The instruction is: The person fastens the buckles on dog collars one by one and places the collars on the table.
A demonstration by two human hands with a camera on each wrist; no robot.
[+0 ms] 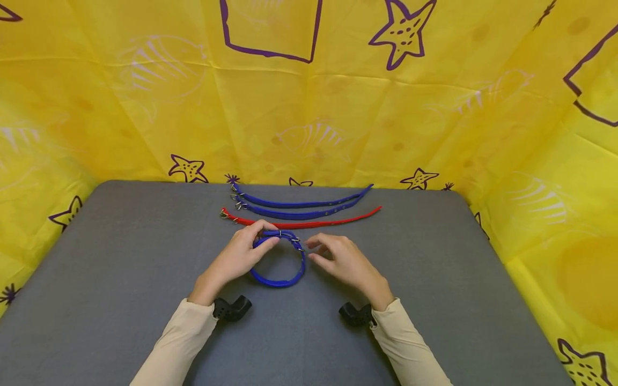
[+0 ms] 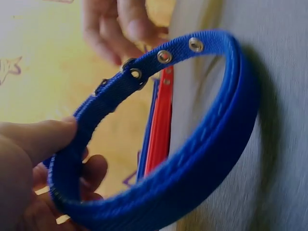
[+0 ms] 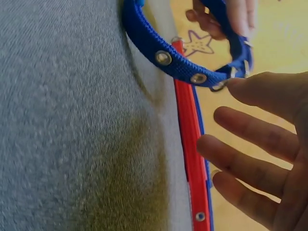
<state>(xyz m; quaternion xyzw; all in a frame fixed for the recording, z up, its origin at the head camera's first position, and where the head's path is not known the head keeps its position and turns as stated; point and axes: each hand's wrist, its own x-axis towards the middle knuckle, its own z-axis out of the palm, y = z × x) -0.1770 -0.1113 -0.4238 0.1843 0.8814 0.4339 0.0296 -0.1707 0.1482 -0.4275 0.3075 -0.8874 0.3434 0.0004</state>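
A blue collar (image 1: 278, 283) is closed into a loop, with metal eyelets along its strap and a buckle (image 1: 295, 239) at its upper right. My left hand (image 1: 243, 252) pinches the loop at its upper left between thumb and fingers. In the left wrist view the blue strap (image 2: 202, 173) stands on edge as a ring, the left thumb (image 2: 48, 137) against it. My right hand (image 1: 345, 262) is just right of the buckle, its fingers spread and holding nothing. In the right wrist view the right thumb (image 3: 264, 94) is right by the metal ring under the strap.
Behind the loop lie a red collar (image 1: 304, 225) and two blue collars, a nearer one (image 1: 299, 215) and a farther one (image 1: 299, 205), stretched sideways with buckles at left. They rest on a grey table (image 1: 120, 268). A yellow patterned cloth (image 1: 338, 102) rises behind and beside it.
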